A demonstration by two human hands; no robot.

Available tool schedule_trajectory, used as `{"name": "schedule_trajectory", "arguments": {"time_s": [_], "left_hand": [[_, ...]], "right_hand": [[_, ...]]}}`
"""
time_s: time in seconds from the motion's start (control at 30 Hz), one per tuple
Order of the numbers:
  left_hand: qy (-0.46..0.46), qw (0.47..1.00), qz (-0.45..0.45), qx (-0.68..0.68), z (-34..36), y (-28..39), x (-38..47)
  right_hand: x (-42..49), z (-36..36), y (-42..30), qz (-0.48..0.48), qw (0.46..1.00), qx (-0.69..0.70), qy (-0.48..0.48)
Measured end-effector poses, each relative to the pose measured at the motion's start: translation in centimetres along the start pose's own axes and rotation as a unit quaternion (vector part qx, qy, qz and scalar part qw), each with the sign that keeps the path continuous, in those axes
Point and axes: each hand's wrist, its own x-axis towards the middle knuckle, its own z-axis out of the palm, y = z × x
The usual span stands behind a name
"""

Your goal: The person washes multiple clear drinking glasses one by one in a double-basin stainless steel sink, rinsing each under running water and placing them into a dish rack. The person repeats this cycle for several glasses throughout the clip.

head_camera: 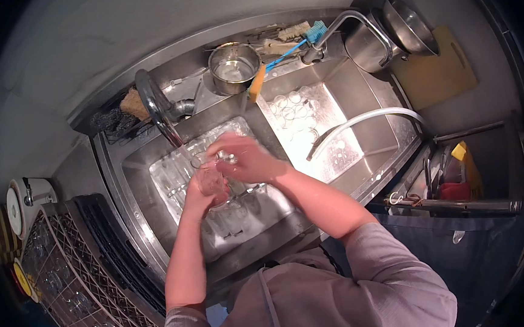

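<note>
My left hand [202,196] is wrapped around a clear drinking glass [212,181], held tilted over the left sink basin [137,165]. Close to the rim of that glass is my right hand [245,158], blurred and with its fingers bent. Something shiny glints by its fingertips, but I cannot make out whether it is water or an object. Below both hands, several clear glasses [229,218] lie on their sides in the basin. The curved metal faucet [154,105] ends just beyond my left hand.
Small round glasses [292,109] stand in the right basin [352,89], where a white hose [368,114] hangs in. Behind are a metal pot [235,67], a blue-handled brush [293,49] and a second faucet [361,15]. A rack of glasses [78,304] is at left, a cutting board [442,73] at right.
</note>
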Motion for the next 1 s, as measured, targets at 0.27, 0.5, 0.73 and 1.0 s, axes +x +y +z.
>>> {"name": "schedule_trajectory", "arguments": {"time_s": [0.27,0.5,0.73,1.0], "left_hand": [[0.083,0.992,0.065,0.065,-3.5,-3.8,1.6],[0.152,0.976,-0.057,-0.143,-1.2,0.5,1.4],[0.145,0.969,-0.19,-0.065,-3.4,-0.1,1.5],[-0.143,0.593,-0.154,0.777,1.1,10.0,-5.0]], "right_hand": [[-12.2,-9.8,17.5,0.439,0.861,-0.248,-0.069],[-19.3,-4.3,30.7,0.461,0.831,-0.218,-0.223],[-21.0,-5.8,28.6,0.394,0.856,-0.307,-0.135],[-17.5,-17.6,11.6,0.3,0.889,-0.346,-0.012]]}}
